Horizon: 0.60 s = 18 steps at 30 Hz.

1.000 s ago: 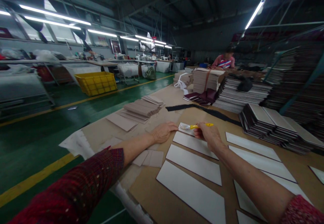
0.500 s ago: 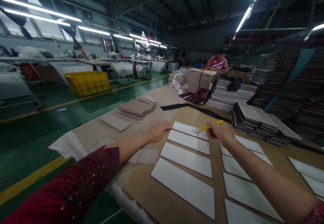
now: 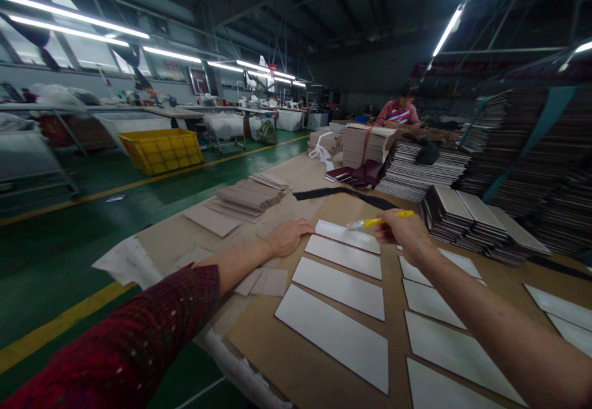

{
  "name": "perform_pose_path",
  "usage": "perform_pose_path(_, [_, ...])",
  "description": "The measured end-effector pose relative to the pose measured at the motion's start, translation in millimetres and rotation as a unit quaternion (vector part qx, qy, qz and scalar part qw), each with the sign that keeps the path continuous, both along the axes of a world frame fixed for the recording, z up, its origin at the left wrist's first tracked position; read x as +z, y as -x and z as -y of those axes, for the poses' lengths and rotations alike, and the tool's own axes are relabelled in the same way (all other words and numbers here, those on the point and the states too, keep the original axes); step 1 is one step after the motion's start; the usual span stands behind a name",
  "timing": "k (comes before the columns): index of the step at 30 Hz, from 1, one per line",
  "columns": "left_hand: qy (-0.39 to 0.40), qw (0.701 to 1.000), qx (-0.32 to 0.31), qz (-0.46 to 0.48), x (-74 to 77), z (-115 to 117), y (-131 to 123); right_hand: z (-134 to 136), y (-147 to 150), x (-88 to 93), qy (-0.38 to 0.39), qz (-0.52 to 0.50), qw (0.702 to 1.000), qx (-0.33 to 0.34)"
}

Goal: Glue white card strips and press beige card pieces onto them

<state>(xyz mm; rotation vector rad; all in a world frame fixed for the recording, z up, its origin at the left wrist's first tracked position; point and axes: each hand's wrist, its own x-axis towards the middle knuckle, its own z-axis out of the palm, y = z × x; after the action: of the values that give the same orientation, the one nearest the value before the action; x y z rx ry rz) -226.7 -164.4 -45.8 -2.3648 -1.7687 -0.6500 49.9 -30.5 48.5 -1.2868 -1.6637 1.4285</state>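
My right hand (image 3: 401,233) is closed round the yellow handle of a paintbrush (image 3: 372,222). The brush's bristles are over the farthest white rectangular panel (image 3: 340,234), which has a wet-looking sheen. At the left end of that panel, my left hand (image 3: 290,236) lies flat with its fingers stretched out, fingertips at the panel's edge. Several more white panels (image 3: 340,295) run in a column toward me. Under my right forearm is a second column of white panels (image 3: 456,341), partly hidden by the arm.
Brown card pieces (image 3: 250,198) lie in a pile left of the panels. A black strip (image 3: 342,193) crosses the table behind them. Stacked boards (image 3: 476,224) stand on the right. Beyond the stacks is another person (image 3: 398,113). A yellow crate (image 3: 160,150) sits on the green floor.
The paintbrush has shifted slightly, with its handle now lying flatter and my right hand a little farther right. My left hand stays at the panel's edge.
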Motion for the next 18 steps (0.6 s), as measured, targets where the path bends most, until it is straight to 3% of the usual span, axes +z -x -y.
perform_pose_path(5, [0.002, 1.000, -0.003, -0.007, 3.4, 1, -1, 18, 55, -16.7, 0.040, -0.031, 0.998, 0.030])
perform_pose_path(8, [0.002, 1.000, -0.004, -0.006, 2.7, 1, -1, 19, 69, -26.8, 0.058, -0.013, 0.998, 0.033])
perform_pose_path(12, [0.001, 1.000, -0.007, -0.001, -0.2, -1, 1, 9, 59, -28.5, 0.056, 0.025, 0.998, 0.027])
perform_pose_path(18, [-0.005, 1.000, -0.006, 0.008, -2.1, -1, 2, -13, 13, -23.3, 0.040, 0.074, 0.996, -0.002])
